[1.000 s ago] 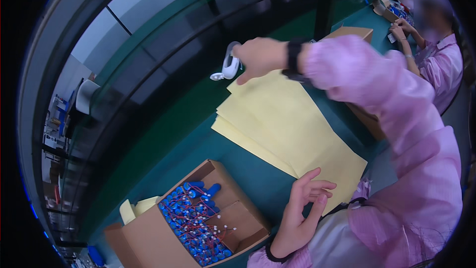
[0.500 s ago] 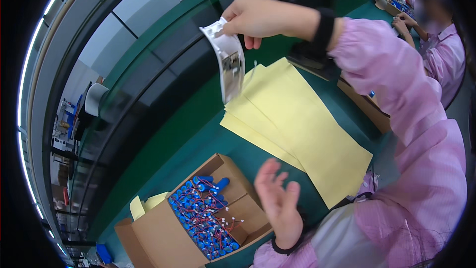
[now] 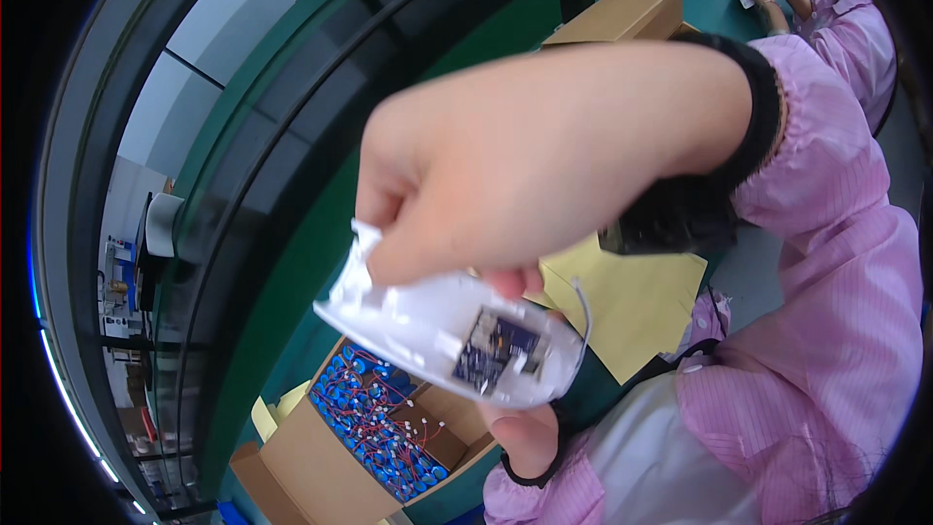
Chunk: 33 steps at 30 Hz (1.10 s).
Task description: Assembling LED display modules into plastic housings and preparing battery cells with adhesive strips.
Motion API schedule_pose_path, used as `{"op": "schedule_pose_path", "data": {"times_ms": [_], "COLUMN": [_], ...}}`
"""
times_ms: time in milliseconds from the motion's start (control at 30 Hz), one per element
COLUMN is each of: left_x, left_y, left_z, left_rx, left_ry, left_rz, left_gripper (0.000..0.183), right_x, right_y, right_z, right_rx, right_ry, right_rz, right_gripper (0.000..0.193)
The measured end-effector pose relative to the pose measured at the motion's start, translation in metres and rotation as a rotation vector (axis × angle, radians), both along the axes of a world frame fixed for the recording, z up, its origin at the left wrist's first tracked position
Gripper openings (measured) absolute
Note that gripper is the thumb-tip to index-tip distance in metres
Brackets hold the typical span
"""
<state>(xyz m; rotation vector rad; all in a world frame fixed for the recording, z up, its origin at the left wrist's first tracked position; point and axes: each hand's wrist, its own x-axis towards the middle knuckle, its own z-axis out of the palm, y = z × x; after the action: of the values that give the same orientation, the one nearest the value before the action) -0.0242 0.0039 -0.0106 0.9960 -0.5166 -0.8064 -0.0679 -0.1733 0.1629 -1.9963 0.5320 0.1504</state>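
Observation:
My right hand reaches in from the right, its fingers closed on one end of a curved white plastic shell. A small dark circuit board sits inside the shell, and a thin pale wire sticks out near its other end. Behind and below that end is my left hand. The shell hides most of its fingers, so I cannot tell whether they touch it. Beneath the shell stands an open cardboard box holding many blue cylindrical cells with red leads and small white plugs.
Yellow sheets lie on the green table, partly behind my right hand. A black object shows below my wrist. Another cardboard box stands farther back. At the upper right a co-worker in a pink sleeve handles a small white part.
My right hand has brought the white shell closer and down over the near box, tilting it flatter. My left hand, open and empty before, is now mostly behind the shell. The view has shifted.

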Motion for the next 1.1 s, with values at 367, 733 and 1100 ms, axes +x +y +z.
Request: {"op": "schedule_pose_path", "data": {"times_ms": [367, 733, 1100], "left_x": [0.014, 0.009, 0.002], "left_y": [0.001, 0.009, -0.005], "left_z": [-0.024, -0.023, -0.017], "left_rx": [-0.287, -0.087, -0.092], "left_ry": [0.334, 0.144, 0.238], "left_rz": [-0.04, 0.008, 0.231], "left_gripper": [0.1, 0.085, 0.086], "right_x": [-0.044, -0.039, -0.035], "right_y": [0.029, 0.055, 0.057], "right_z": [-0.067, -0.106, -0.106], "right_rx": [-0.126, 0.109, 0.665], "right_ry": [-0.491, -0.666, -0.639], "right_rz": [-0.179, -0.324, -0.386], "right_gripper": [0.046, 0.042, 0.043]}}
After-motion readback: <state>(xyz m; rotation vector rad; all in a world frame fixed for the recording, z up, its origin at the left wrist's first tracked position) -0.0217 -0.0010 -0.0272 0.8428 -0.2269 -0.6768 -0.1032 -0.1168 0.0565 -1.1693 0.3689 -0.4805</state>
